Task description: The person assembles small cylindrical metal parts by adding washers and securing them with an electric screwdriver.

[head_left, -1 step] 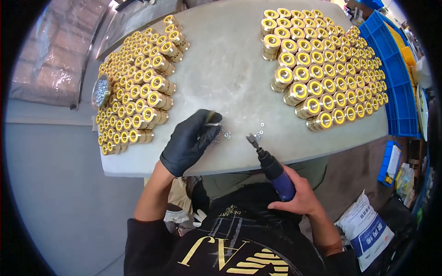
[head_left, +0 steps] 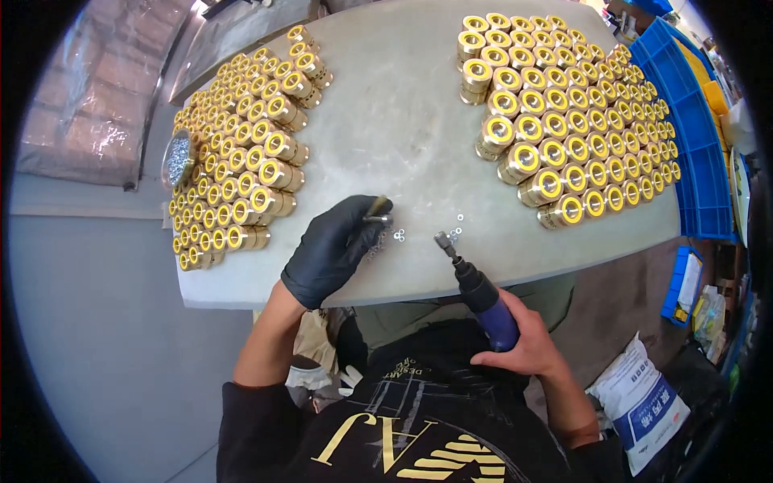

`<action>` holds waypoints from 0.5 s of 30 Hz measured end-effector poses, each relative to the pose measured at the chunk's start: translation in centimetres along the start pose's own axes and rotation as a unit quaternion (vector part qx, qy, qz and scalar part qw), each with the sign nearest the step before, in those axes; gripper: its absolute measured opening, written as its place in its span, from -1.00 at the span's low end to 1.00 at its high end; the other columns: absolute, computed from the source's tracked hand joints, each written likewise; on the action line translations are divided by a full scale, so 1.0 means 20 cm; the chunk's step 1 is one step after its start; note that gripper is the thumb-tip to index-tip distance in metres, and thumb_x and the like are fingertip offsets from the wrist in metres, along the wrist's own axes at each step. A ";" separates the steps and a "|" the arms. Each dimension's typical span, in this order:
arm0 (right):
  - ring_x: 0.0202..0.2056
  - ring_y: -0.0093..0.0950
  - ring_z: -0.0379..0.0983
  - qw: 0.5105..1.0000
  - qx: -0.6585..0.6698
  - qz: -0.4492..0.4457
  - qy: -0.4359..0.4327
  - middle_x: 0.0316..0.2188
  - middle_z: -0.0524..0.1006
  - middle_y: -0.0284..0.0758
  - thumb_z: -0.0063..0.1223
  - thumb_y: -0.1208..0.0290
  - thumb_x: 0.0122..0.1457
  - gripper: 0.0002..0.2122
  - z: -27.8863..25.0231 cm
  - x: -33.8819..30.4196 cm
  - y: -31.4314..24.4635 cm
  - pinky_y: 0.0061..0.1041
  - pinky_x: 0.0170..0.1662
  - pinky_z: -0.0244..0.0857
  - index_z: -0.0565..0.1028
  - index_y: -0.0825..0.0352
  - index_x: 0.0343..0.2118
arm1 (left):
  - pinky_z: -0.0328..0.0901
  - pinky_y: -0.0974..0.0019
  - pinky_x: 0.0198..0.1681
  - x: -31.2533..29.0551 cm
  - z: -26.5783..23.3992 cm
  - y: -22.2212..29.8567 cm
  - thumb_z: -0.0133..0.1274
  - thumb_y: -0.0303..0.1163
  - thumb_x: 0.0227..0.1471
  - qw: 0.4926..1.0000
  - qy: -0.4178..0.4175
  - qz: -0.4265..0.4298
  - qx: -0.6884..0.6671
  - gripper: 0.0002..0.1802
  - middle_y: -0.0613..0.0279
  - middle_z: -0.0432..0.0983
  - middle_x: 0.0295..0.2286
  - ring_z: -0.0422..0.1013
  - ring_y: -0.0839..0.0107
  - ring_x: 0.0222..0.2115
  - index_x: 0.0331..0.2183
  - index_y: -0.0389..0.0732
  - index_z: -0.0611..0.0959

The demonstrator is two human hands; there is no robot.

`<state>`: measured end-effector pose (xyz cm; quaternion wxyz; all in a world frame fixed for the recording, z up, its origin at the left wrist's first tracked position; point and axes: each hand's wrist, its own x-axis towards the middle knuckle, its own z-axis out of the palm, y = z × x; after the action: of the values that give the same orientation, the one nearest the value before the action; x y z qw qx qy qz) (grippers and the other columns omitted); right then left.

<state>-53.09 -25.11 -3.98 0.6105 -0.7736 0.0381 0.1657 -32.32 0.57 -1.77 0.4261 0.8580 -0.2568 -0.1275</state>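
My left hand (head_left: 328, 248), in a black glove, is closed above the near part of the grey table (head_left: 386, 153). Between its fingers is a small silver rod-like metal part (head_left: 378, 218), with a brass-coloured bit beside it; the fingers partly hide both. Small nuts or washers (head_left: 399, 235) lie scattered by that hand. My bare right hand (head_left: 523, 338) is wrapped round a purple and black power screwdriver (head_left: 479, 294). Its socket tip (head_left: 444, 241) points up and left over the table, close to another few small metal rings (head_left: 456, 231).
Brass cylinders with yellow ring tops stand in dense groups, one at left (head_left: 274, 175) and one at right (head_left: 551, 183). A clear tub of small metal pieces (head_left: 178, 159) sits at the left group's outer edge. Blue crates (head_left: 672, 121) line the right side; a white sack (head_left: 640, 410) lies below.
Hardly anything differs: the silver part at my left fingertips shows a little more clearly. The screwdriver and right hand sit very slightly further right in the picture.
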 end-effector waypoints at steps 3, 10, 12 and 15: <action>0.04 -0.32 0.48 1.000 0.016 0.024 0.011 0.04 0.50 -0.08 0.56 0.18 -0.22 -0.05 -0.01 -0.02 0.04 -0.36 0.09 0.31 0.23 0.39 0.24 | 0.34 0.29 -0.41 0.00 0.00 0.00 0.21 -0.45 0.04 0.997 -0.015 0.071 0.011 -0.80 0.13 0.54 -0.40 0.48 0.28 -0.49 -0.23 -0.24 0.64; 0.01 -0.35 0.48 0.999 0.018 0.038 0.018 0.01 0.51 -0.09 0.56 0.18 -0.22 -0.05 -0.01 -0.02 0.06 -0.38 0.08 0.32 0.23 0.41 0.23 | 0.34 0.27 -0.40 0.02 0.04 -0.01 0.24 -0.43 -0.01 0.993 -0.051 0.054 0.088 -0.77 0.15 0.50 -0.39 0.46 0.22 -0.47 -0.24 -0.19 0.63; 0.01 -0.35 0.49 0.999 0.019 0.039 0.017 0.01 0.51 -0.09 0.56 0.18 -0.23 -0.04 -0.01 -0.03 0.07 -0.38 0.08 0.32 0.23 0.42 0.23 | 0.34 0.25 -0.39 0.03 0.06 -0.01 0.23 -0.41 0.00 0.991 -0.051 0.058 0.109 -0.79 0.15 0.49 -0.40 0.46 0.20 -0.46 -0.25 -0.19 0.63; 0.01 -0.35 0.49 0.999 0.017 0.044 0.020 0.01 0.51 -0.08 0.56 0.18 -0.23 -0.04 -0.01 -0.03 0.07 -0.38 0.08 0.32 0.22 0.42 0.23 | 0.33 0.24 -0.38 0.05 0.07 -0.03 0.23 -0.41 0.00 0.987 -0.055 0.069 0.132 -0.78 0.14 0.48 -0.41 0.45 0.18 -0.45 -0.25 -0.20 0.64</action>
<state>-54.01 -25.72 -5.05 0.6148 -0.7639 0.0870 0.1759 -31.91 -0.47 -3.08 0.3018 0.8789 -0.3526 -0.1099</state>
